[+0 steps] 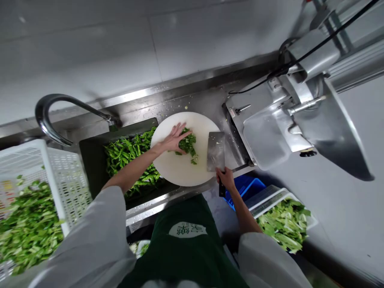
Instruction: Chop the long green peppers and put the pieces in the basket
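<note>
A round white cutting board [171, 174] lies across the sink's edge in front of me. On it sits a small heap of chopped green vegetable [188, 145]. My left hand [174, 139] rests at the heap's left side with its fingers spread, touching the pieces. Closed around the black handle of a cleaver [215, 150] is my right hand [225, 178]. The broad blade lies over the right part of the board, apart from the heap, with a few bits stuck to it.
Green peppers [135, 154] fill the dark sink basin [94, 160] under a curved faucet [57, 98]. At left stands a white basket [70, 180] of cut greens. A metal slicing machine [288, 116] is at right. Below it are a blue crate [249, 186] and a basket of leaves [285, 224].
</note>
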`<state>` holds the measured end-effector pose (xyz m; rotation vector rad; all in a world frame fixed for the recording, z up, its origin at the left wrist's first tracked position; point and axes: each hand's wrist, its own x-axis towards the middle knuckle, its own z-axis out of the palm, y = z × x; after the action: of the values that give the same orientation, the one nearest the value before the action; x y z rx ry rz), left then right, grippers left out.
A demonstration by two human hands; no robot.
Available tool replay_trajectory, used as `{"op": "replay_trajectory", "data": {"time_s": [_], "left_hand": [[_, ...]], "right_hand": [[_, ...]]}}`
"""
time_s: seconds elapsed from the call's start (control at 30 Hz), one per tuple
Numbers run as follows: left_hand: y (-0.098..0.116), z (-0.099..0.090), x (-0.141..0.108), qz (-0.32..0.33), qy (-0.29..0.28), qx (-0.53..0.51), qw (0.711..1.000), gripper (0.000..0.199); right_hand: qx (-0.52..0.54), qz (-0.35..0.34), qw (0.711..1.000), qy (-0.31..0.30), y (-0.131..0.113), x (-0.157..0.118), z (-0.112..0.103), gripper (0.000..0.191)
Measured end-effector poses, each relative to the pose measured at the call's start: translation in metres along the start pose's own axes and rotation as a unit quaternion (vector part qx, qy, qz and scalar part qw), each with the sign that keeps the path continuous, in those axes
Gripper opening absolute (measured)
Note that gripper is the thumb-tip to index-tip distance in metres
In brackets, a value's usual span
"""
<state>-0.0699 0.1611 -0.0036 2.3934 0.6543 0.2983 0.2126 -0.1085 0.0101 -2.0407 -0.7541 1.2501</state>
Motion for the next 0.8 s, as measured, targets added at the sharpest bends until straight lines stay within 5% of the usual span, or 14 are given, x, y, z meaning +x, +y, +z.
{"op": "replay_trajectory", "data": {"time_s": [0.17, 0.37, 0.53, 0.67, 0.8], "left_hand": [[0.006, 0.009, 0.026, 0.057, -0.069, -0.014, 0.996, 0.109], [0.051, 0.063, -0.005, -0.031, 0.052, 0.013, 0.998, 0.101], [0.073, 0.092, -0.005, -0.07, 0.17, -0.003, 0.983, 0.077], [0.082, 0.089, 0.0, -0.057, 0.254, -0.021, 0.965, 0.061], [0.093, 0.058, -0.005, -0.046, 0.299, -0.022, 0.953, 0.058]], "right_hand": [[0.002, -0.004, 0.999, -0.038, -0.013, 0.002, 0.038, 0.04], [0.05, -0.002, 0.997, -0.051, -0.023, -0.011, 0.091, 0.033], [0.094, -0.007, 0.994, -0.056, -0.031, -0.02, 0.124, 0.03], [0.078, -0.027, 0.996, -0.038, -0.045, -0.024, 0.128, 0.03], [0.056, -0.059, 0.996, -0.027, -0.067, -0.032, 0.127, 0.027]]}}
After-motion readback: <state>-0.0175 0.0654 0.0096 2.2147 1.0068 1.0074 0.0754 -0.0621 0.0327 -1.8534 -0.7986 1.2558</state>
